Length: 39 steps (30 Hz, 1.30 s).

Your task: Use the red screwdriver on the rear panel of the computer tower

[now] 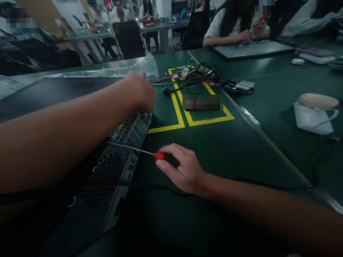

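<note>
A dark computer case (109,167) lies at the left with its rear panel facing right, showing honeycomb vents, slot covers and ports. My left hand (143,91) is curled over the far corner of the case; its fingertips are mostly hidden. In my right hand (187,166) is a screwdriver (159,155) with a red and black handle, held between thumb and fingers. Its long thin shaft points left, and the tip meets the rear panel near the slot covers. Whether the tip sits in a screw is too small to tell.
Beyond the case are a tangle of cables (206,73), yellow tape lines (178,110) and a dark blurred block (202,102). Clear plastic wrap (144,66) lies at the back. A white cup-like object (313,116) stands right. Co-workers sit across the table.
</note>
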{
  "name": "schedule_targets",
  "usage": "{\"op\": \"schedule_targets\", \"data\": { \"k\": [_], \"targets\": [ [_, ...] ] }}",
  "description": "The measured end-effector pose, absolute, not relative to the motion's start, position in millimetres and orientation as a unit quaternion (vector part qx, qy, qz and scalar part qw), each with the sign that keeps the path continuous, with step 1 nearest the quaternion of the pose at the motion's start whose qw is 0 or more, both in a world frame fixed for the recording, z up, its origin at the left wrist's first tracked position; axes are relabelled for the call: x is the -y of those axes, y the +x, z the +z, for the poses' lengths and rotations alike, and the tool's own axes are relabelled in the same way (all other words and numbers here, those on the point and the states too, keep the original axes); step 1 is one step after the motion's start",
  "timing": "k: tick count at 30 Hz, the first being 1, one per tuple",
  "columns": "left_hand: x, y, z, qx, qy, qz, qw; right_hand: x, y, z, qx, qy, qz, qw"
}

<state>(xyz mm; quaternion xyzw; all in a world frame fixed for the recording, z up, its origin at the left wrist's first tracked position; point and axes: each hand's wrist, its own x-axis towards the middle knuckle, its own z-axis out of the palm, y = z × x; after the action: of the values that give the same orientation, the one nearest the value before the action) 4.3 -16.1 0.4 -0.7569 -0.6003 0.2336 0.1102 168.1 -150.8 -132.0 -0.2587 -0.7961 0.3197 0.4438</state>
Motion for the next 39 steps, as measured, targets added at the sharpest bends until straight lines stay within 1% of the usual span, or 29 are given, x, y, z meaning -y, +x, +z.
{"op": "schedule_targets", "data": {
  "k": [3, 8, 14, 19, 23, 34, 39],
  "targets": [
    [15.5, 4.2, -0.2, 0.606, -0.756, 0.227, 0.102, 150.8, 167.4, -130.8, 0.801, -0.256, 0.321, 0.435],
    [14.7, 4.4, -0.4, 0.58, -0.753, 0.277, 0.142, 153.0, 166.6, -132.1, 0.786, -0.259, 0.345, 0.443],
    [14.6, 4.4, -0.3, 0.602, -0.755, 0.237, 0.11, 153.2, 165.4, -136.3, 0.784, -0.265, 0.334, 0.45],
    [14.3, 3.6, 0.2, 0.597, -0.754, 0.247, 0.12, 151.6, 165.0, -135.5, 0.786, -0.261, 0.332, 0.451],
    [11.6, 0.7, -1.9, 0.607, -0.762, 0.208, 0.091, 151.5, 165.1, -135.1, 0.786, -0.265, 0.333, 0.449],
    [12.8, 0.0, -2.5, 0.578, -0.764, 0.249, 0.145, 151.6, 166.4, -134.6, 0.785, -0.268, 0.344, 0.44],
    [15.8, 3.7, 0.6, 0.588, -0.76, 0.243, 0.132, 151.5, 166.6, -133.6, 0.787, -0.265, 0.345, 0.437]
  ]
}}
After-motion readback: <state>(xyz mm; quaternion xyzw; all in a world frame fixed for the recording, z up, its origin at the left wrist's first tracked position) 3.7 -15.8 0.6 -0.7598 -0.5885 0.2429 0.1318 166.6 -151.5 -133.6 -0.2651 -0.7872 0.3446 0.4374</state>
